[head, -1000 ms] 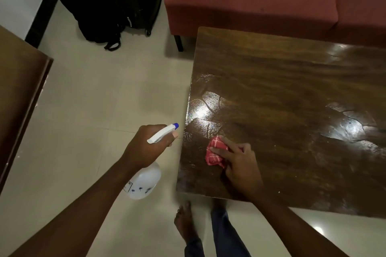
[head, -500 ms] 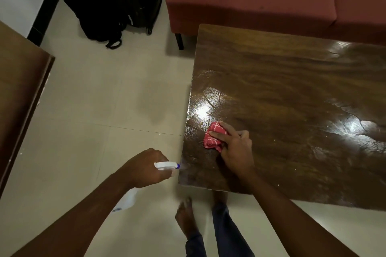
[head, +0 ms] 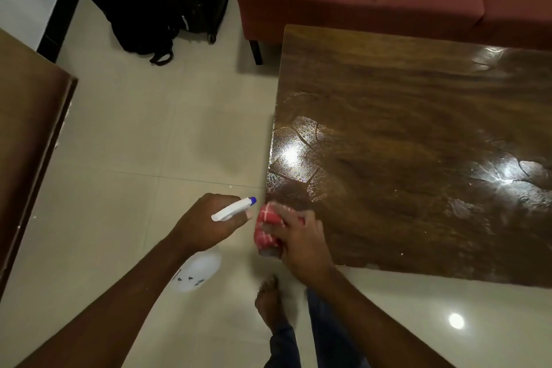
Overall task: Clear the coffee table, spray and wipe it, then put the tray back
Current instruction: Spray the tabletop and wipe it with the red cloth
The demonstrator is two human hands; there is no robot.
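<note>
Left grip (head: 209, 224) clenched round white plastic spray bottle with blue nozzle (head: 233, 209), parked off the edge, clear of the wiping. Right grip (head: 301, 242) bunches red checked cloth (head: 265, 230) at near-left corner of dark glossy wooden worktop (head: 418, 143), likely chasing wet streaks (head: 298, 140). No tray in view.

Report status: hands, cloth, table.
Left hand grips spray bottle beside coffee table. Right hand holds red cloth at its near-left corner. Wet streaks on top; tray not in view.
</note>
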